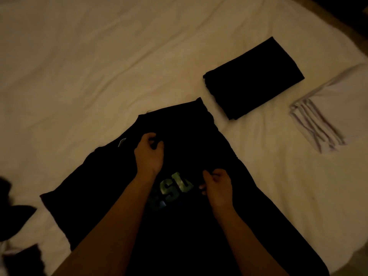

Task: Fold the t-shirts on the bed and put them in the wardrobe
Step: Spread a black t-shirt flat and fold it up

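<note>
A black t-shirt [199, 226] with green printed letters lies spread on the cream bed sheet [99, 66], front side up. My left hand [149, 154] rests near its collar with fingers curled, pinching the fabric. Near the print, my right hand [218, 186] pinches a bit of the cloth between thumb and fingers. A folded black t-shirt [253, 78] lies beyond to the right. Further right sits a folded white stack [328, 116] of shirts.
Dark unfolded clothing [14, 216] is heaped at the left edge of the bed. The bed's right edge [356, 42] curves down the right side, with dark floor beyond. The light is dim.
</note>
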The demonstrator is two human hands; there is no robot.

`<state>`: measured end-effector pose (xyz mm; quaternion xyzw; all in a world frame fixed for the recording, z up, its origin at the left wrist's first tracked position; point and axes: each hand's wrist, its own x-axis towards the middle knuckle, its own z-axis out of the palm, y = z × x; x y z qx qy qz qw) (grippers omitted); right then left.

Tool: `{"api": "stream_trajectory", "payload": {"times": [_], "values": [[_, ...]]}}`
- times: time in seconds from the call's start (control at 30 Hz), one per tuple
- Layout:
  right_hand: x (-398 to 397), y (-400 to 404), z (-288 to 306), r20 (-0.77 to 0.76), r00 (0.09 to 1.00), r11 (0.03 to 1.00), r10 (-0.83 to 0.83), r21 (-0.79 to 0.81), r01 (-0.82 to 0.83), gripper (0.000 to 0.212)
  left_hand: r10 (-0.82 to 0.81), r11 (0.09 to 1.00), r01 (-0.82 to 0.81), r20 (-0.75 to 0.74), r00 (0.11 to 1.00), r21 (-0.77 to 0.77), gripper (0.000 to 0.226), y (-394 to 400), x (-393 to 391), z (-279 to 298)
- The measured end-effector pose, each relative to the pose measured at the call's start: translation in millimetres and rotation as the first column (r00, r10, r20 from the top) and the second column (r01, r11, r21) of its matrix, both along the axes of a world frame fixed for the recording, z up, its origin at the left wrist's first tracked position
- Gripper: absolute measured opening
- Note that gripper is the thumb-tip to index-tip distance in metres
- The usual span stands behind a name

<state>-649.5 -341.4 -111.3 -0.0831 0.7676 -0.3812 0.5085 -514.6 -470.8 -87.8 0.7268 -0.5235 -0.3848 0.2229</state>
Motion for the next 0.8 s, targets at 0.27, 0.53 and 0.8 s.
{"api": "stream_trajectory", "payload": {"times": [0.27, 0.53, 0.8], "values": [[1, 4, -1, 0.003, 0.994, 0.994, 0.109, 0.0, -0.109, 0.016, 0.114, 0.987, -0.117, -0.03, 0.993, -0.113, 0.054, 55, -2, -3], [-19, 35, 31, 0.043, 0.817, 0.807, 0.575, 0.137, -0.574, 0.028, 0.171, 0.985, -0.172, 0.098, 0.98, -0.004, 0.011, 141, 63, 25], [-29, 44, 60, -0.399, 0.379, 0.494, 0.835, 0.242, -0.835, 0.026, 0.087, 0.99, -0.124, 0.392, 0.916, 0.07, 0.052, 177, 91, 18]]}}
